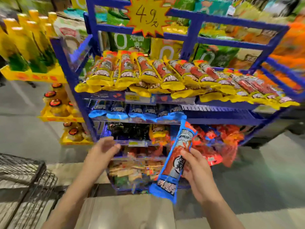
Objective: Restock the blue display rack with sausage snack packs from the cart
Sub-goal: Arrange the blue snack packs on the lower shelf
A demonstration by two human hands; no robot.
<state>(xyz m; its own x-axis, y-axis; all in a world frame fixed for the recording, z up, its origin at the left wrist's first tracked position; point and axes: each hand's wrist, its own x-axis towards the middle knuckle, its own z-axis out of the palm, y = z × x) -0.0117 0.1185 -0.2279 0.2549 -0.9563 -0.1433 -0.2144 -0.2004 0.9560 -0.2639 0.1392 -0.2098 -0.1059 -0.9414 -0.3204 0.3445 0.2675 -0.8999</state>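
The blue display rack (77, 86) stands in front of me with several shelves. Yellow sausage packs (148, 75) fill its top shelf. Blue sausage packs (137, 113) line the left half of the second shelf; the right half is bare. My right hand (196, 169) grips one long blue sausage pack (175, 162) by its middle, held upright in front of the lower shelves, its top near the second shelf. My left hand (102, 151) hovers with relaxed fingers beside the third shelf and holds nothing.
A wire cart (24, 176) sits at the lower left. Red and orange packs (219, 142) crowd the lower right shelves. Yellow stands with bottles (29, 47) and jars (56, 103) flank the rack on the left. A starburst price sign (148, 15) tops it.
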